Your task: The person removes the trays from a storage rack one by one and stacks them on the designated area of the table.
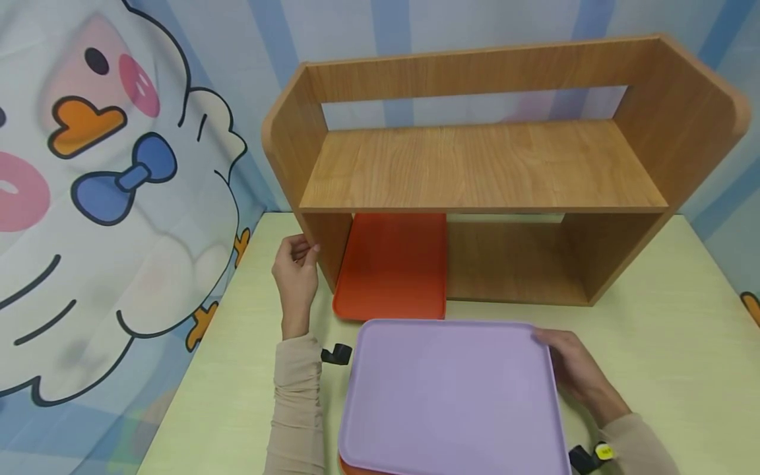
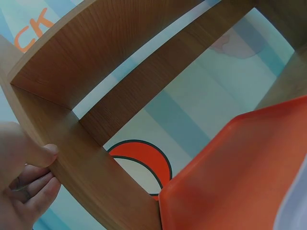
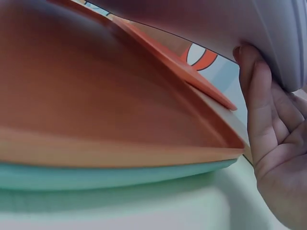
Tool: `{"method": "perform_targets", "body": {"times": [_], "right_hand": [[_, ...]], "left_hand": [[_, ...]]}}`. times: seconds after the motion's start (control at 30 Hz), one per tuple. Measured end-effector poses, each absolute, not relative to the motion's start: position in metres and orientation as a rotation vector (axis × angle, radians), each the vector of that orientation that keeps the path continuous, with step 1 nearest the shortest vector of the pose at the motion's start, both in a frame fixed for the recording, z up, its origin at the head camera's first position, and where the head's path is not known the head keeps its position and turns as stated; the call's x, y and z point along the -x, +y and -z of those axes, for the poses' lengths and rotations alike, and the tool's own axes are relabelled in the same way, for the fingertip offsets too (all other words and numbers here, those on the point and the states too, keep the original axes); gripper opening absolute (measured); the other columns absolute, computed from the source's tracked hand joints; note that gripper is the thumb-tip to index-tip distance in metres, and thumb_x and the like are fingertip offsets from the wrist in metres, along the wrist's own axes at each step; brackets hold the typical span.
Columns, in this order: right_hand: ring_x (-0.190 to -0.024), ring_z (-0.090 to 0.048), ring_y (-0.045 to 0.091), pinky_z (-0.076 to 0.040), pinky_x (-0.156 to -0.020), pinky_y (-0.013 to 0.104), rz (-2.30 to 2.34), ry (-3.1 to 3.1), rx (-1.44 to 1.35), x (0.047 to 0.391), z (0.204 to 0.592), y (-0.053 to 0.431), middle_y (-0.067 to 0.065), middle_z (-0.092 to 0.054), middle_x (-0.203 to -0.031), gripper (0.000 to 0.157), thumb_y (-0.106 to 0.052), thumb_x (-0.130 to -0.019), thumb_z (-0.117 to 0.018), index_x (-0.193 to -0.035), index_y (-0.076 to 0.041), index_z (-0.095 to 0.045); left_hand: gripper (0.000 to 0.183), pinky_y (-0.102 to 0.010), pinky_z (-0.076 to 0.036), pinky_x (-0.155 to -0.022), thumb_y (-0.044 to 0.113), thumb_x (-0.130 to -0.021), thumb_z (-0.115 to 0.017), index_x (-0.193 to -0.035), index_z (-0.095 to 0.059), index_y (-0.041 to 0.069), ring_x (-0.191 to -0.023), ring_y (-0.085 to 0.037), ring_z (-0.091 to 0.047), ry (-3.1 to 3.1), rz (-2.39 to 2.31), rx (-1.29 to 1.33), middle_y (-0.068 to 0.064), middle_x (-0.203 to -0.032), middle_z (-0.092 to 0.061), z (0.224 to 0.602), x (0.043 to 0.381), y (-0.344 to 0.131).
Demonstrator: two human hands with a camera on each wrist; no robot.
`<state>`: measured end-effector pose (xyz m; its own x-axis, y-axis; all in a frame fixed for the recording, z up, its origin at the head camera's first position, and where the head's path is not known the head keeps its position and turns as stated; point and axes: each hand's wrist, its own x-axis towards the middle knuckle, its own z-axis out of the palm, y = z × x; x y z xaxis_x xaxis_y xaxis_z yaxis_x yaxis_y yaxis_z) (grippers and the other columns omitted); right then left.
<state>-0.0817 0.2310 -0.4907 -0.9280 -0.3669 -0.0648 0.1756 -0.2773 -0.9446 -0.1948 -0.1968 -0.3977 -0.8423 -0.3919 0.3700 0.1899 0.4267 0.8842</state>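
My right hand grips a lavender tray by its right edge, fingers curled under the rim in the right wrist view. That tray is lifted at this side, above an orange tray and a mint-green tray stacked on the table. At the left of a wooden shelf, my left hand pinches the front edge of the side panel, thumb on the near face and fingers behind. A red-orange tray lies in the lower left compartment, its front end sticking out.
The shelf stands on a pale yellow table near a striped blue backdrop. A cartoon bird print covers the left side. Small black devices are worn at both wrists.
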Motion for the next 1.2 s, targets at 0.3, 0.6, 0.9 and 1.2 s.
{"method": "perform_targets", "body": {"times": [0.3,0.6,0.9,1.2], "right_hand": [[-0.075,-0.064,0.006,-0.055,-0.065,0.025,2.215,1.676,0.229,0.0842,0.497,0.2295,-0.008,-0.07,-0.086,0.043,-0.01,-0.102,-0.035,-0.089,-0.02,-0.074],[-0.078,-0.066,0.007,-0.057,-0.067,0.028,2.165,1.691,0.29,0.087,0.4976,0.2328,-0.006,-0.072,-0.089,0.039,-0.011,-0.102,-0.036,-0.094,-0.019,-0.074],[-0.076,-0.066,0.008,-0.056,-0.064,0.028,2.117,1.721,0.321,0.0878,0.4959,0.2334,-0.006,-0.071,-0.087,0.036,-0.012,-0.102,-0.038,-0.095,-0.017,-0.073],[-0.073,-0.065,0.006,-0.055,-0.063,0.027,2.066,1.77,0.327,0.0892,0.4968,0.2341,-0.006,-0.07,-0.083,0.034,-0.013,-0.102,-0.04,-0.091,-0.015,-0.072]], "left_hand": [[0.025,-0.035,-0.053,-0.087,0.008,-0.09,-0.065,-0.112,-0.06,0.0,-0.094,-0.023,-0.061,-2.146,1.426,-0.166,-0.015,-0.103,-0.063,0.3985,0.1953,-0.197],[0.025,-0.036,-0.053,-0.087,0.009,-0.09,-0.065,-0.112,-0.06,0.0,-0.094,-0.023,-0.061,-2.147,1.431,-0.168,-0.015,-0.103,-0.063,0.3983,0.1948,-0.1968],[0.025,-0.034,-0.054,-0.086,0.009,-0.09,-0.065,-0.113,-0.06,0.001,-0.094,-0.022,-0.061,-2.157,1.413,-0.182,-0.014,-0.103,-0.063,0.3978,0.195,-0.1967],[0.025,-0.035,-0.054,-0.087,0.009,-0.09,-0.065,-0.113,-0.06,0.0,-0.094,-0.023,-0.061,-2.159,1.412,-0.172,-0.015,-0.103,-0.063,0.3985,0.1955,-0.1972]]}}
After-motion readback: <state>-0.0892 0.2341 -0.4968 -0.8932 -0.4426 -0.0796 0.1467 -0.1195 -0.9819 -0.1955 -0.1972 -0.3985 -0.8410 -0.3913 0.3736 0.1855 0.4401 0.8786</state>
